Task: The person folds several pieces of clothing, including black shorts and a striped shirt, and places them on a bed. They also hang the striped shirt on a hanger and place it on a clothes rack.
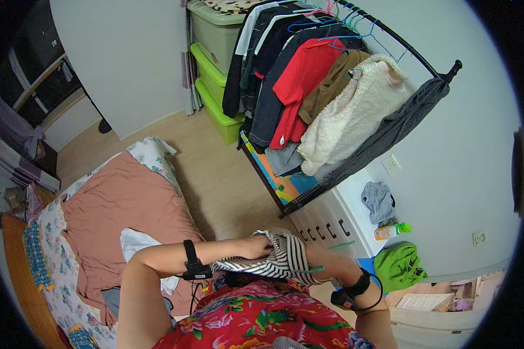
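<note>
A black-and-white striped garment (284,257) is bunched up in front of my body. My left hand (258,247) grips its upper left part, with the fingertips sunk in the folds. From the right, my right forearm (332,264) runs into the garment; cloth covers that hand, so its grip is hidden. Part of a teal hanger (311,269) shows at the garment's right edge. Another teal piece (341,246) sticks out beyond my right forearm. Black straps with small devices sit around both arms.
Left is a bed (126,192) bearing a white cloth (139,240). Ahead stands a clothes rack (393,32) full of hung clothes, with green storage boxes (220,109) behind. A white drawer cabinet (332,227) and a green bag (399,266) are on the right.
</note>
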Demonstrator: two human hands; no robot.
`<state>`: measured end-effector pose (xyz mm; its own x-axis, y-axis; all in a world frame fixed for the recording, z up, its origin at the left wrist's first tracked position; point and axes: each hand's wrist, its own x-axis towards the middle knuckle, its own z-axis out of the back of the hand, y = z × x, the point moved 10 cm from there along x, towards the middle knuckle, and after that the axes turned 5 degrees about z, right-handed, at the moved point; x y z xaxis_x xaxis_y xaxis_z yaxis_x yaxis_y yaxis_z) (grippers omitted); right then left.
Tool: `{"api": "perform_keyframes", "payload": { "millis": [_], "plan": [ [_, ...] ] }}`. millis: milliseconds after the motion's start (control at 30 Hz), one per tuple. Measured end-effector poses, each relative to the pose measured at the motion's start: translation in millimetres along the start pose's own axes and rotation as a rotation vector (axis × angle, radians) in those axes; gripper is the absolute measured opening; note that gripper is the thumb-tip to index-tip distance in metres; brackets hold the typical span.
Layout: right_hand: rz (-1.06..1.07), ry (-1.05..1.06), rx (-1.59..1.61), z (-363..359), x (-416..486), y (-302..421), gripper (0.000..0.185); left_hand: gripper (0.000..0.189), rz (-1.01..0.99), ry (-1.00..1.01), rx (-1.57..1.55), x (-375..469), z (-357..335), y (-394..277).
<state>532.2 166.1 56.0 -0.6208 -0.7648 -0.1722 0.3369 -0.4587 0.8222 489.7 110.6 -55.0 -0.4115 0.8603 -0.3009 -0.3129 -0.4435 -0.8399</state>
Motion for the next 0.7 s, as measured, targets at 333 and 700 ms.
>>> {"api": "perform_keyframes", "payload": {
  "millis": [333, 700],
  "plan": [
    [-0.141, 0.153, -0.032, -5.1, -22.9, -15.9, 0.029, 0.050, 0.215, 0.338, -0.632, -57.6, -16.2, 37.0],
    [0.034, -0.415, 0.279, 70.6, -82.1, -44.2, 0.052, 0.026, 0.105, 0.100, -0.700, -29.4, 55.8, 16.8]
  ]
}}
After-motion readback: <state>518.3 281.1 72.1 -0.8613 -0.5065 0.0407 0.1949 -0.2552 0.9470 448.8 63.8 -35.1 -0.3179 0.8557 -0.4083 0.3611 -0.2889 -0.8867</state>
